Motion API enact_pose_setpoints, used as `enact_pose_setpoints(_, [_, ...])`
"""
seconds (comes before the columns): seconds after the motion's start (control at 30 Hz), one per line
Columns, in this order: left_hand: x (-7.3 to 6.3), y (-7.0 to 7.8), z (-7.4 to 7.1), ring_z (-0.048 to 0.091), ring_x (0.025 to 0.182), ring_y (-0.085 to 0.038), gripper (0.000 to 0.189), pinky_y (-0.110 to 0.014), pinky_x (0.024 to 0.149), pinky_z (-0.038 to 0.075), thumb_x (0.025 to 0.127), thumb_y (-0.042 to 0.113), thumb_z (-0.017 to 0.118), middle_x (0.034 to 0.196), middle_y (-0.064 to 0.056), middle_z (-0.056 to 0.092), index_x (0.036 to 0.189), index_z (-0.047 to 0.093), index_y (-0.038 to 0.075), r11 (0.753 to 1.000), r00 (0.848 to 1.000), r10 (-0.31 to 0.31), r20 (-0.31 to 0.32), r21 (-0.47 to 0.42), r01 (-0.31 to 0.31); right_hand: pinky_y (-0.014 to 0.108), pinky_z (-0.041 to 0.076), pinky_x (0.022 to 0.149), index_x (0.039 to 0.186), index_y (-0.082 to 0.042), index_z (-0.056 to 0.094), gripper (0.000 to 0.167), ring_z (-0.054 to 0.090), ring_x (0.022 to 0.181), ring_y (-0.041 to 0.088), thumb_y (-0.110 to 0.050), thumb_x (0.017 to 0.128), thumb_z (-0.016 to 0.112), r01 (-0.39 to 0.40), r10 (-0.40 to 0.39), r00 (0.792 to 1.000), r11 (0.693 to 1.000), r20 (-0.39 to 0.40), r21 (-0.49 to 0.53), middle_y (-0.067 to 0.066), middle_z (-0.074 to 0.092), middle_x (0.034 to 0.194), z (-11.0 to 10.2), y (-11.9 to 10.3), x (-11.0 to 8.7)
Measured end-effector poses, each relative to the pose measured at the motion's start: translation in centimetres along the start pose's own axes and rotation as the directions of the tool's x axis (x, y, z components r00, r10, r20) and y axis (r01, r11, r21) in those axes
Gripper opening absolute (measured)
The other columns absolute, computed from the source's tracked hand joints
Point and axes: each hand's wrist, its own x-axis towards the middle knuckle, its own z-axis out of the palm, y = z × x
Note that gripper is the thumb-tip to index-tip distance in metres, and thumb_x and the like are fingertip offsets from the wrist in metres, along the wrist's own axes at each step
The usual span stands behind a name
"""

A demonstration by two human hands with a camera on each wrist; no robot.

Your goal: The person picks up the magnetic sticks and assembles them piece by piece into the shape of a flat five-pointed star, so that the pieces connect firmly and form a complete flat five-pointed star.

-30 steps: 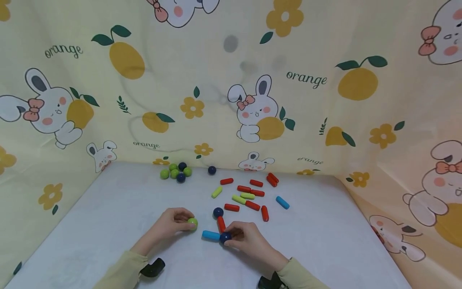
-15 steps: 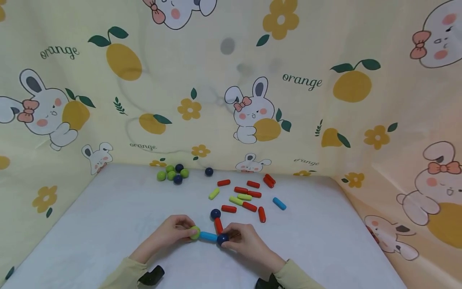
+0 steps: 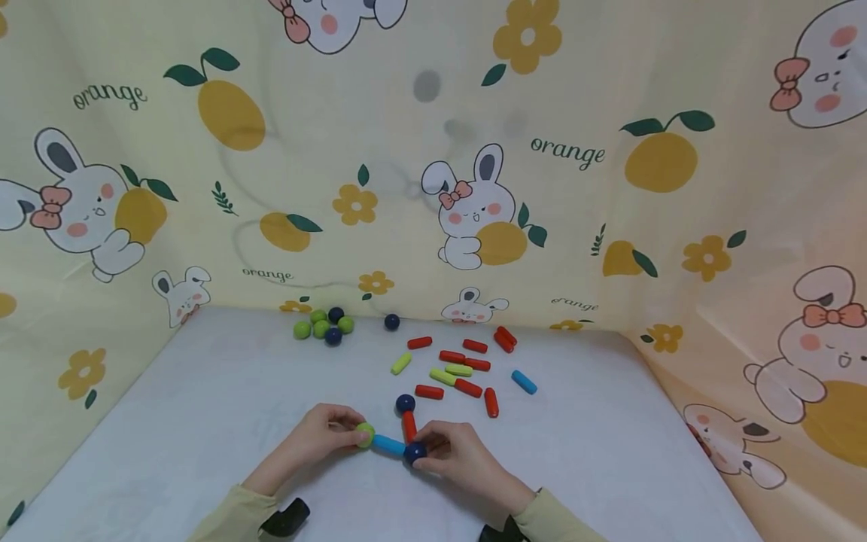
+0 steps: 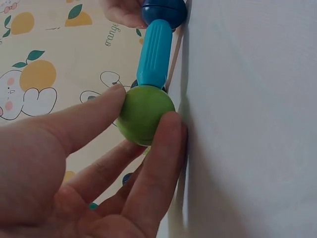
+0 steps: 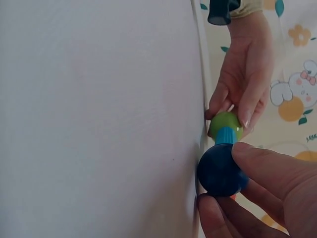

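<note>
My left hand [image 3: 327, 436] pinches a green ball [image 4: 144, 115] between thumb and fingers. The ball sits against one end of a blue rod [image 4: 155, 54]. At the rod's other end is a dark blue ball [image 5: 222, 170], which my right hand [image 3: 462, 456] pinches between thumb and fingers. From that same ball a red rod [image 3: 409, 426] runs away from me to another dark blue ball [image 3: 405, 404], so the joined pieces form a bent chain low over the white table. The right fingers partly cover the near end of the red rod.
Beyond the chain lie several loose rods: red [image 3: 430, 391], yellow-green [image 3: 402, 363] and a blue one [image 3: 524, 382]. At the back left, green balls [image 3: 302, 330] and dark blue balls [image 3: 333, 336] cluster, with a single dark ball [image 3: 392, 322] beside them. A patterned curtain [image 3: 379, 150] stands behind the table.
My left hand has brought the green ball rightward and toward me, onto the free end of the blue rod. The right hand keeps its hold, and the chain has turned slightly.
</note>
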Motion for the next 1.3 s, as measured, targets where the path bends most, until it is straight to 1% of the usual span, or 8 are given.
enact_pose_setpoints(0.17, [0.0,0.0,0.0,0.064,0.075,-0.017,0.037,-0.032,0.068,0.056,0.080,0.022,0.079,0.091,-0.005,0.066,0.107,0.068,0.000,1.000,1.000,-0.007,-0.021,0.010,0.007,0.022,0.052,0.077,0.111,-0.013,0.067,0.028,0.062,0.083,0.013,-0.017,0.084,0.075,0.002,-0.002,1.000,1.000,0.017,0.007,-0.007,0.066,0.094,0.1,-0.2,0.0])
enact_pose_setpoints(0.33, [0.1,0.1,-0.1,0.065,0.075,-0.018,0.033,-0.032,0.067,0.056,0.080,0.017,0.078,0.088,-0.006,0.067,0.104,0.065,-0.002,1.000,0.999,0.016,-0.048,0.013,-0.016,0.023,0.052,0.075,0.111,-0.015,0.068,0.028,0.061,0.082,0.013,-0.018,0.084,0.075,0.003,-0.004,0.999,1.000,0.044,0.013,-0.007,0.066,0.095,0.0,-0.5,0.0])
enact_pose_setpoints(0.5, [0.1,0.2,-0.2,0.064,0.076,-0.018,0.030,-0.032,0.067,0.056,0.081,0.015,0.076,0.089,-0.006,0.066,0.103,0.065,-0.003,0.999,0.997,0.039,-0.061,0.019,-0.038,0.025,0.052,0.072,0.110,-0.016,0.067,0.025,0.061,0.080,0.012,-0.022,0.087,0.072,0.045,-0.042,0.994,0.998,0.099,-0.037,-0.008,0.066,0.094,-0.8,-0.6,0.3])
enact_pose_setpoints(0.63, [0.1,0.3,-0.2,0.064,0.077,-0.017,0.030,-0.031,0.067,0.056,0.081,0.015,0.077,0.089,-0.005,0.066,0.103,0.066,-0.002,0.999,0.997,0.046,-0.065,0.024,-0.045,0.027,0.053,0.074,0.114,-0.013,0.065,0.028,0.061,0.085,0.014,-0.020,0.087,0.072,0.091,-0.089,0.996,0.990,0.025,-0.105,-0.005,0.066,0.097,-2.0,-0.6,1.4])
enact_pose_setpoints(0.77, [0.2,0.3,-0.2,0.063,0.076,-0.016,0.030,-0.030,0.066,0.056,0.081,0.015,0.077,0.089,-0.005,0.066,0.104,0.067,-0.002,0.998,0.996,0.047,-0.075,0.035,-0.045,0.034,0.052,0.082,0.124,-0.010,0.058,0.041,0.060,0.099,0.021,-0.013,0.086,0.073,0.127,-0.138,0.989,0.979,-0.057,-0.162,0.004,0.063,0.111,-2.9,-0.7,3.0])
enact_pose_setpoints(0.9, [0.3,0.2,-0.2,0.063,0.076,-0.016,0.031,-0.030,0.066,0.056,0.081,0.014,0.077,0.091,-0.005,0.066,0.105,0.067,-0.003,0.999,0.995,0.037,-0.088,0.026,-0.035,0.040,0.048,0.092,0.130,-0.010,0.054,0.048,0.056,0.112,0.024,-0.013,0.086,0.073,0.147,-0.149,0.989,0.968,0.007,-0.204,0.007,0.059,0.124,-3.3,-0.6,4.3])
enact_pose_setpoints(1.03, [0.5,0.1,-0.2,0.063,0.077,-0.016,0.031,-0.029,0.066,0.056,0.081,0.012,0.076,0.093,-0.006,0.066,0.107,0.068,-0.002,0.999,0.994,0.029,-0.103,0.032,-0.026,0.040,0.046,0.096,0.130,-0.009,0.055,0.046,0.055,0.112,0.018,-0.013,0.087,0.071,0.133,-0.120,0.990,0.967,0.074,-0.218,0.004,0.059,0.124,-3.2,-0.4,5.0])
enact_pose_setpoints(1.3, [1.1,0.4,-0.4,0.063,0.077,-0.017,0.025,-0.031,0.066,0.056,0.083,0.007,0.073,0.092,-0.006,0.066,0.107,0.067,0.001,0.999,0.986,0.013,-0.165,0.053,-0.004,0.035,0.047,0.093,0.123,-0.015,0.059,0.038,0.056,0.105,0.013,-0.008,0.087,0.070,0.117,-0.103,0.992,0.965,0.071,-0.236,0.001,0.062,0.116,-2.9,-0.5,4.7])
